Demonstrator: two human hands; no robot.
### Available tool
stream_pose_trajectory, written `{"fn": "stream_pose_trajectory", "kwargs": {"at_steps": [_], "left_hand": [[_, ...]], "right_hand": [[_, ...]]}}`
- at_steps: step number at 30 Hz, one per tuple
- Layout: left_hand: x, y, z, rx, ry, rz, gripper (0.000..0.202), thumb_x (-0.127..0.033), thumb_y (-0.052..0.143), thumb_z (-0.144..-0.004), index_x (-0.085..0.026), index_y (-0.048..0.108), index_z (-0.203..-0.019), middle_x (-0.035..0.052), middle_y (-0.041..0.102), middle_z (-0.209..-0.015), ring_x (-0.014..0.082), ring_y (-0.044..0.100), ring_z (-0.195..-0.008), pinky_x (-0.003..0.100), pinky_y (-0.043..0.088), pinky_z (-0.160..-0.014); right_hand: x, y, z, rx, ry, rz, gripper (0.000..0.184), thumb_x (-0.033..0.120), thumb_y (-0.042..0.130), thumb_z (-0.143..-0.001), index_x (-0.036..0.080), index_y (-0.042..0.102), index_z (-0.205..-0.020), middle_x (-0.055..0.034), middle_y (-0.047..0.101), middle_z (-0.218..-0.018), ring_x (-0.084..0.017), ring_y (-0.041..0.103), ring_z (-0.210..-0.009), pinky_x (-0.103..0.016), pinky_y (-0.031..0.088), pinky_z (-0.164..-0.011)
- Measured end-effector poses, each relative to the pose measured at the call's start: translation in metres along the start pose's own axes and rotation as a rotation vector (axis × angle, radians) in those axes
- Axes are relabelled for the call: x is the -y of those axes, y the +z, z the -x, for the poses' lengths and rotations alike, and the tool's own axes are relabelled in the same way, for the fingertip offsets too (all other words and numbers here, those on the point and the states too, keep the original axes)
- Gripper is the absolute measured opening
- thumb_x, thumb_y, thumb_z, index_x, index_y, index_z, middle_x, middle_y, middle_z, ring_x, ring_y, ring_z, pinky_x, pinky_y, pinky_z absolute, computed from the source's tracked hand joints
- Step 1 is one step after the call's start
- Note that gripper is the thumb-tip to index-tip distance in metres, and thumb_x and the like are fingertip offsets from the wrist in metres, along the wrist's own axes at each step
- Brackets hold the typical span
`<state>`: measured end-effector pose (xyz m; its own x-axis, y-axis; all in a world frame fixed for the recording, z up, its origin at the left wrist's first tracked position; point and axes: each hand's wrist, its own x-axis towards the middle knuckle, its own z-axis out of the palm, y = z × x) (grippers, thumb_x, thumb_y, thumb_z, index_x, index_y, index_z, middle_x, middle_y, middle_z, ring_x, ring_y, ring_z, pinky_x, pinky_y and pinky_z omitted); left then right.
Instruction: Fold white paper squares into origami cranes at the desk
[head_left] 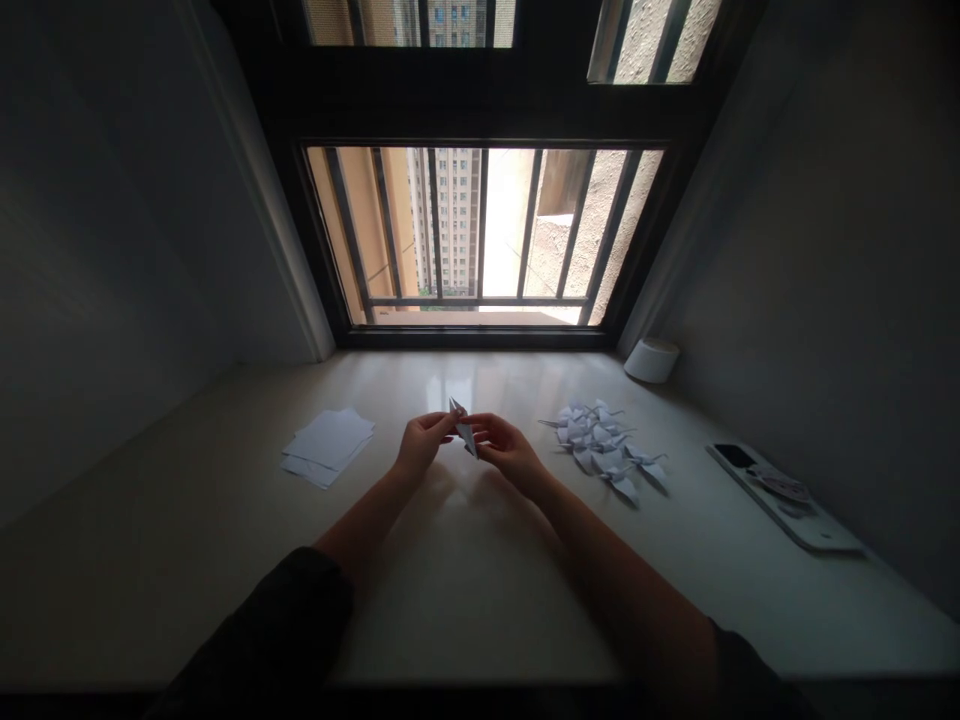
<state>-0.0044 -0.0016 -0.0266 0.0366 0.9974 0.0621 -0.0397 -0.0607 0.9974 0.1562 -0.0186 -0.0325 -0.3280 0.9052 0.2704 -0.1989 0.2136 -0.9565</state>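
Note:
My left hand and my right hand meet above the middle of a pale window ledge. Together they pinch a small folded piece of white paper, narrow and pointed, held just above the surface. The fingers of both hands are closed on it. To the left lies a small stack of flat white paper sheets. To the right sits a pile of several folded paper cranes.
A barred window stands straight ahead, with tall buildings outside. A white round object sits in the far right corner. A long white tray with a dark phone and small items lies by the right wall. Dark walls close both sides.

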Motion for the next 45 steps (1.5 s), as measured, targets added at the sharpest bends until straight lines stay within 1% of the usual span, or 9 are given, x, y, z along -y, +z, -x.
{"fn": "stream_pose_trajectory", "kwargs": {"at_steps": [4,7,12,17,24,30,36,40,45], "left_hand": [[-0.002,0.001,0.001,0.002,0.020,-0.033,0.039,-0.052,0.067,-0.066,-0.016,0.072,-0.079,0.0081,0.071,-0.076,0.0195,0.064,-0.074,0.031,0.047,-0.069],[-0.003,0.002,0.002,0.022,0.023,-0.092,0.038,-0.052,0.067,-0.065,-0.016,0.072,-0.076,0.0081,0.070,-0.074,0.0202,0.064,-0.073,0.030,0.046,-0.067],[-0.006,0.002,0.003,0.082,0.020,-0.161,0.037,-0.053,0.065,-0.067,-0.017,0.072,-0.075,0.0068,0.070,-0.071,0.0183,0.064,-0.066,0.028,0.044,-0.063],[-0.008,0.002,0.004,0.119,0.011,-0.190,0.035,-0.051,0.063,-0.069,-0.017,0.070,-0.068,0.0051,0.067,-0.064,0.0159,0.060,-0.062,0.026,0.040,-0.056],[-0.011,0.004,0.006,0.186,-0.079,-0.148,0.034,-0.049,0.065,-0.068,-0.016,0.068,-0.062,0.0046,0.065,-0.060,0.0151,0.059,-0.060,0.025,0.038,-0.056],[-0.010,0.005,0.007,0.275,-0.145,-0.098,0.033,-0.048,0.066,-0.068,-0.015,0.069,-0.069,0.0072,0.068,-0.068,0.0159,0.060,-0.062,0.025,0.037,-0.056],[-0.010,0.006,0.007,0.251,-0.219,-0.086,0.035,-0.049,0.068,-0.066,-0.014,0.069,-0.070,0.0055,0.066,-0.064,0.0139,0.058,-0.061,0.024,0.037,-0.057],[-0.011,0.006,0.006,0.231,-0.233,-0.060,0.034,-0.048,0.070,-0.065,-0.014,0.067,-0.064,0.0023,0.061,-0.058,0.0107,0.054,-0.057,0.023,0.035,-0.056],[-0.010,0.003,0.005,0.224,-0.196,-0.033,0.033,-0.047,0.069,-0.066,-0.015,0.068,-0.066,0.0020,0.060,-0.057,0.0102,0.051,-0.055,0.024,0.035,-0.055]], "right_hand": [[-0.004,-0.002,-0.001,0.004,-0.002,0.065,0.037,0.031,0.070,-0.066,0.023,0.065,-0.102,-0.0031,0.065,-0.086,-0.016,0.060,-0.076,-0.029,0.049,-0.068],[-0.008,-0.004,-0.003,-0.074,-0.020,0.175,0.029,0.031,0.069,-0.067,0.022,0.066,-0.094,-0.0024,0.066,-0.080,-0.016,0.060,-0.072,-0.029,0.049,-0.064],[-0.006,-0.002,0.000,-0.176,-0.163,0.422,0.015,0.029,0.065,-0.071,0.023,0.068,-0.084,-0.0016,0.065,-0.073,-0.016,0.059,-0.066,-0.029,0.047,-0.061],[0.000,-0.002,0.005,-0.168,-0.325,0.565,0.016,0.025,0.065,-0.072,0.025,0.070,-0.087,-0.0024,0.064,-0.074,-0.016,0.057,-0.066,-0.030,0.046,-0.063],[0.005,-0.004,0.008,-0.171,-0.408,0.686,0.011,0.031,0.063,-0.077,0.024,0.071,-0.080,-0.0029,0.060,-0.067,-0.016,0.055,-0.064,-0.030,0.045,-0.062],[0.007,-0.004,0.010,-0.130,-0.480,0.761,0.014,0.036,0.065,-0.076,0.024,0.070,-0.076,-0.0019,0.058,-0.062,-0.015,0.052,-0.059,-0.028,0.043,-0.059],[0.007,-0.005,0.010,-0.135,-0.541,0.884,0.020,0.038,0.060,-0.081,0.022,0.068,-0.075,-0.0024,0.059,-0.063,-0.014,0.052,-0.061,-0.027,0.042,-0.061],[0.006,-0.003,0.011,-0.153,-0.519,0.838,0.019,0.037,0.060,-0.082,0.022,0.069,-0.075,-0.0025,0.060,-0.064,-0.014,0.052,-0.062,-0.027,0.042,-0.061],[0.002,-0.003,0.007,-0.201,-0.295,0.505,0.021,0.041,0.070,-0.070,0.023,0.073,-0.079,-0.0025,0.065,-0.066,-0.015,0.057,-0.061,-0.027,0.046,-0.057]]}}
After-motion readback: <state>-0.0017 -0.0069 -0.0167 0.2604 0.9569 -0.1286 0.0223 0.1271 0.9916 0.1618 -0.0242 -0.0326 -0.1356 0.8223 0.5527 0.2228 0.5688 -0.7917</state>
